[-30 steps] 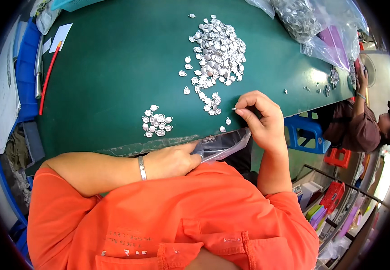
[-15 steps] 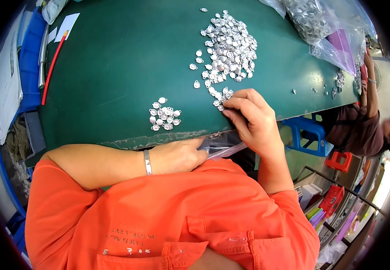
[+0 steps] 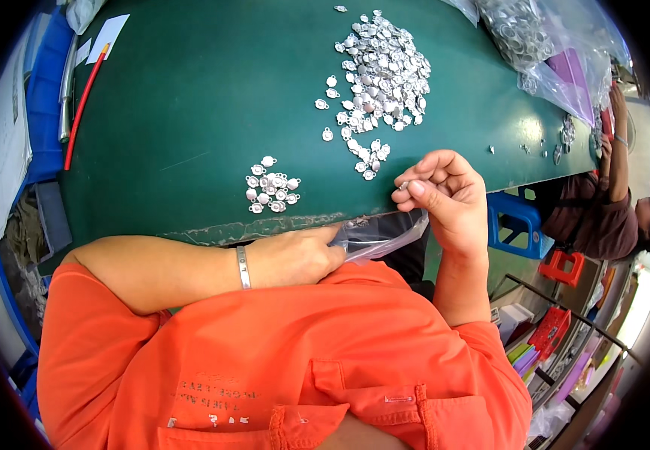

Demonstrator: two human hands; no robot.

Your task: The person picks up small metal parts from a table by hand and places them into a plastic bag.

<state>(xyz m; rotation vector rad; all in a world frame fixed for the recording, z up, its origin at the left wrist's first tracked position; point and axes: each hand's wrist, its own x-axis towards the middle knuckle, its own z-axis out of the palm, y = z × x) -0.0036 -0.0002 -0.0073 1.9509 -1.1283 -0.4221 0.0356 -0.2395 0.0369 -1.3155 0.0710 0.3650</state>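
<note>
Just above the table's near edge, my right hand (image 3: 449, 196) pinches a small silver charm (image 3: 404, 186) between thumb and fingers. My left hand (image 3: 302, 255) is closed on the rim of a clear plastic bag (image 3: 374, 241), held open below the edge; some small pieces show at its mouth. A large heap of silver charms (image 3: 385, 71), round with little loops, lies at the far middle of the table. A few charms (image 3: 371, 157) sit apart between that heap and my right hand. Further left is a smaller cluster of charms (image 3: 272, 186).
The green table (image 3: 190, 97) has a worn near edge. At far left lie a red pencil (image 3: 86, 109), white paper (image 3: 107, 39) and a blue tray (image 3: 49, 97). Clear bags of metal parts (image 3: 520, 37) stand far right. Beyond are a blue stool (image 3: 516, 223) and another person (image 3: 599, 214).
My right hand has lifted from the near group of charms and moved right, toward me, with a charm in its fingertips. My left hand stays at the bag.
</note>
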